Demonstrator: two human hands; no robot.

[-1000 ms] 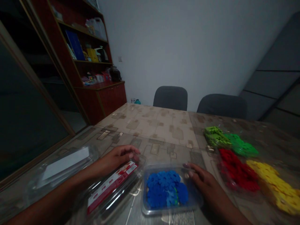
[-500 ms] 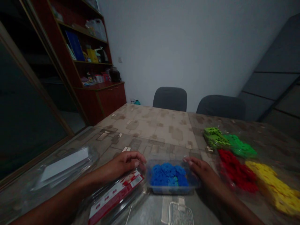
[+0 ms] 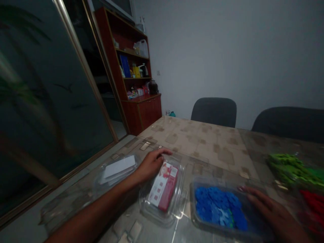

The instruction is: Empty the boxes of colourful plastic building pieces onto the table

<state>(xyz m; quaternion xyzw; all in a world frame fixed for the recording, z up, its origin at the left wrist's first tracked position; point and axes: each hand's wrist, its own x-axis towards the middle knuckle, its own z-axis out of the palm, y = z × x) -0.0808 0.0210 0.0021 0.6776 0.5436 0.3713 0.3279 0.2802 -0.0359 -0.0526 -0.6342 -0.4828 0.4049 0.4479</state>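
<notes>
"Showing at five o'clock from mid-view, nearest us, is the tub [image 3: 215,181] of blue pieces [image 3: 217,206]. And the right hand [image 3: 270,204]?"

"Its fingertips meet the tub's right rim; I can't tell whether it grips. The left hand [image 3: 152,163] lies at the far-left edge of the box [image 3: 162,195] at six, fingers bent; I can't tell if it grasps."

"How best to handle the tub?"

"I'd keep it level and hold it by the rim: the pieces look loose, and I see no lid. Touch the box lightly; thin plastic probably bends."

"Any writing?"

"The box's red-and-white label [image 3: 168,182] has a picture, small squares and a barcode-like patch; no words are legible."

"Farther off?"

"Red pieces [image 3: 314,204] at four, white sheets [image 3: 120,167] towards eight, green pieces [image 3: 288,165] past three, chairs [image 3: 214,113] around three, a cabinet [image 3: 149,113] at eleven."
</notes>
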